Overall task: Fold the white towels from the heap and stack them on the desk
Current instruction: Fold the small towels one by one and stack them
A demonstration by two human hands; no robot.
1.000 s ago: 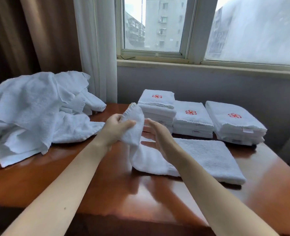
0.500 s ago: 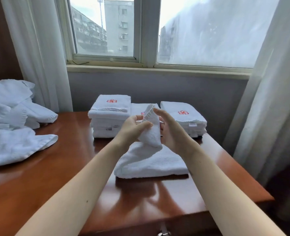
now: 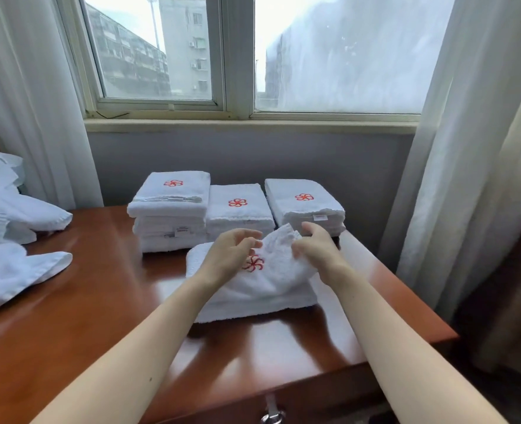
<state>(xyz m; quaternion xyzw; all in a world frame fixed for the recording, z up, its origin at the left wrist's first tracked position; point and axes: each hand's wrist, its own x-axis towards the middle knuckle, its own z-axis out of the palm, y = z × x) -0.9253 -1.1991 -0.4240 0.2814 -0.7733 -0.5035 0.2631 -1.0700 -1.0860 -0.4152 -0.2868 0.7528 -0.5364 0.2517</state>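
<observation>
Glossy brown desk (image 3: 100, 301) beneath curtained window (image 3: 161, 56), three folded stacks (image 3: 237, 209), left hand (image 3: 231, 255) and right hand (image 3: 317, 252) pinching white towel (image 3: 268, 286)

Soft daylight from window (image 3: 253, 56), glossy glare on desk (image 3: 100, 301), wide-angle bending at edges, slight softness

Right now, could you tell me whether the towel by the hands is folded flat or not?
Not yet: the towel lies doubled on the desk, but the right hand holds one corner raised.
</observation>
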